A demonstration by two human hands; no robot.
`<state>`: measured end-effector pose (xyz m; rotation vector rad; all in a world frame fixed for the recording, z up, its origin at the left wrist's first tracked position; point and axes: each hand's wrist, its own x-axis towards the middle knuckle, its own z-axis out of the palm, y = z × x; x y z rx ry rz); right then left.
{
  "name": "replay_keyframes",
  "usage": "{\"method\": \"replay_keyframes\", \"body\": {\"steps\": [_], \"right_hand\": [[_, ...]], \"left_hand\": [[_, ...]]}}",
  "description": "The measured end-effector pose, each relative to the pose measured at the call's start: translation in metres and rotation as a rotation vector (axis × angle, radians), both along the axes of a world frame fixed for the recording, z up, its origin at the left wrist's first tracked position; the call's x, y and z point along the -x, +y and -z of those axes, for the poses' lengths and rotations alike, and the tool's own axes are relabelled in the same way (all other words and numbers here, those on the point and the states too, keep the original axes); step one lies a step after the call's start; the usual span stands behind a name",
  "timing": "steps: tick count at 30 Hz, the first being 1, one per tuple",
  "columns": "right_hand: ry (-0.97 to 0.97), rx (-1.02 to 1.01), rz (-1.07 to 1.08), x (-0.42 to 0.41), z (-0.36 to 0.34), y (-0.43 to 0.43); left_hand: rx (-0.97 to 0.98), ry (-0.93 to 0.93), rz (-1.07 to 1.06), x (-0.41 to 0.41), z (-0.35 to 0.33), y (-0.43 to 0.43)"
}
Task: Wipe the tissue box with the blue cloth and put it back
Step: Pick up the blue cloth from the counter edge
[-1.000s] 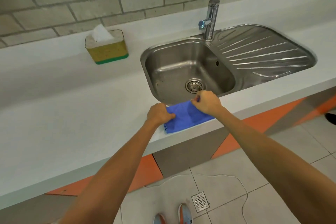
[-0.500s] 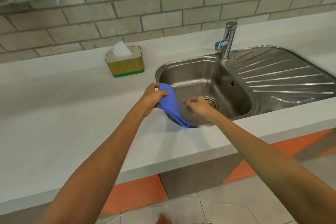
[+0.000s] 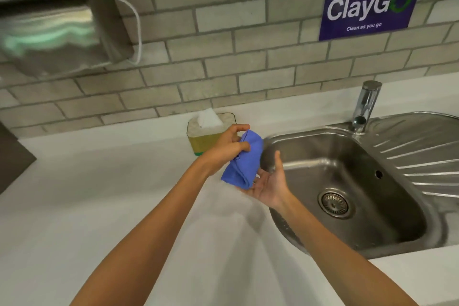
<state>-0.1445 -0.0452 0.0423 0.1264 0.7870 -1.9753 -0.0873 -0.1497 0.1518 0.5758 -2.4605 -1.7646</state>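
Observation:
The tissue box [image 3: 198, 139], yellow with a green base and a white tissue sticking out, stands on the white counter [image 3: 99, 206] near the brick wall, partly hidden behind my left hand. My left hand [image 3: 227, 148] grips the top of the folded blue cloth [image 3: 244, 163] in the air, just in front of the box. My right hand [image 3: 269, 181] lies palm up under the cloth's lower end, fingers spread, touching it.
A steel sink [image 3: 347, 189] with a drainboard and a tap [image 3: 366, 104] lies to the right. A metal dispenser [image 3: 57, 32] with a white cable hangs on the wall at upper left. A purple poster [image 3: 370, 0] is on the wall.
The cloth left the counter's front edge, rose in both hands and got folded. It now hangs close to the tissue box. My right hand let go and opened beneath it. The view tilted up.

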Motion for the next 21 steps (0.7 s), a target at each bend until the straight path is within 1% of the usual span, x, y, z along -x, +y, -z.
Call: {"method": "replay_keyframes", "body": {"steps": [3, 6, 8, 10, 11, 13, 15, 17, 19, 21], "right_hand": [[0.002, 0.064, -0.027, 0.004, -0.001, -0.021], [0.118, -0.028, -0.071, 0.013, -0.010, -0.046], [0.207, -0.079, -0.099, 0.018, -0.014, -0.061], [0.261, -0.106, -0.154, 0.023, -0.018, -0.076], [0.273, -0.124, -0.183, 0.025, -0.019, -0.082], [0.287, -0.148, -0.222, 0.029, -0.017, -0.095], [0.290, -0.145, -0.252, 0.030, -0.016, -0.106], [0.309, -0.156, -0.300, 0.028, -0.016, -0.117], [0.404, -0.232, -0.356, 0.023, -0.015, -0.127], [0.576, -0.386, -0.384, 0.024, -0.014, -0.134]], "left_hand": [[0.031, -0.005, -0.104, 0.000, 0.010, -0.032], [0.140, 0.003, -0.178, -0.001, 0.023, -0.066], [0.180, -0.003, -0.226, 0.001, 0.032, -0.088], [0.162, 0.010, -0.270, 0.001, 0.040, -0.105], [0.121, 0.026, -0.290, 0.000, 0.044, -0.113], [-0.061, 0.078, -0.350, -0.004, 0.056, -0.127], [-0.356, 0.087, -0.364, -0.012, 0.072, -0.137], [-0.662, 0.020, -0.315, -0.020, 0.091, -0.138], [-0.914, 0.017, -0.328, -0.025, 0.108, -0.137], [-1.106, 0.056, -0.395, -0.022, 0.122, -0.135]]}}
